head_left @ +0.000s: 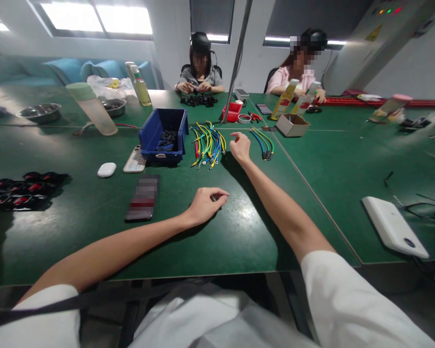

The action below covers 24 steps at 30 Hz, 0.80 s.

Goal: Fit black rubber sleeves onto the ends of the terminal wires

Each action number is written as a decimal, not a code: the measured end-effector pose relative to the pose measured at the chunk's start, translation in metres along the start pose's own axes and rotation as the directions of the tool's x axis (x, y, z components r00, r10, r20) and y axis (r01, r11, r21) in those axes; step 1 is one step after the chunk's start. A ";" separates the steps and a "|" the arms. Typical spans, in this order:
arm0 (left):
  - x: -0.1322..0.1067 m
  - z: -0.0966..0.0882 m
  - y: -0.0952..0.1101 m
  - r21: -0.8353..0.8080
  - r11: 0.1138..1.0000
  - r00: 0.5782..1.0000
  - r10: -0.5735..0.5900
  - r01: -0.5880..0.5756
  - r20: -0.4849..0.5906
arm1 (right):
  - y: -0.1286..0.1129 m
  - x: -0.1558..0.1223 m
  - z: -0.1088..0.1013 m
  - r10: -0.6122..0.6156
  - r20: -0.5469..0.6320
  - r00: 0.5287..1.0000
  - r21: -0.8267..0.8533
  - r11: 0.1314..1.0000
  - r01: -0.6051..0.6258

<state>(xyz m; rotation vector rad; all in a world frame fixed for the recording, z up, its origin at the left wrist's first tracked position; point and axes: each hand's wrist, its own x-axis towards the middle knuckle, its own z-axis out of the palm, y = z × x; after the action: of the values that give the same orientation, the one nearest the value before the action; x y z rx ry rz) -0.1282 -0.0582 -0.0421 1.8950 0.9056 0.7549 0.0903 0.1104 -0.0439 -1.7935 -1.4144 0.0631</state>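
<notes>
My left hand (pixel 207 205) rests low over the green table (pixel 188 251), thumb and fingers closed in a pinch. Something small and dark shows in the gap, too small to name. Farther forward, my right hand (pixel 240 147) hovers with its index finger out and the others bent, nothing visible in it. Just left of it lies a loose pile of yellow, green and blue wires (pixel 208 140) with metal ring ends. To its right, several wires (pixel 264 141) with black sleeves at their near ends lie together. A blue bin (pixel 162 155) holds small black pieces (pixel 167 140).
A phone (pixel 143 198), a second phone (pixel 134 161) and a white earbud case (pixel 107 169) lie left. Farther back stand a bottle (pixel 94 111), a red container (pixel 232 112) and a small box (pixel 293 125). A white power bank (pixel 394 226) lies right. Two people sit opposite.
</notes>
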 end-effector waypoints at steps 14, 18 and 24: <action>0.088 -0.135 0.004 0.332 0.943 0.782 0.179 0.037 -0.597 | 0.000 -0.013 0.017 0.077 0.033 0.997 0.167 0.983 -0.081; 0.132 -0.184 -0.019 0.518 0.835 0.818 0.162 0.184 -0.552 | -0.001 -0.014 0.018 0.093 0.048 0.995 0.192 0.976 -0.100; 0.175 -0.212 -0.040 0.554 0.803 0.918 0.021 0.220 -0.396 | -0.003 -0.016 0.014 0.121 0.075 0.990 0.207 0.969 -0.134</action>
<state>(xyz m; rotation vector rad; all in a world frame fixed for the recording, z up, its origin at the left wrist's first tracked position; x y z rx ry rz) -0.2092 0.1950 0.0382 2.2414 1.6372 0.8630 0.0747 0.1048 -0.0583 -1.7145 -1.2819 0.3274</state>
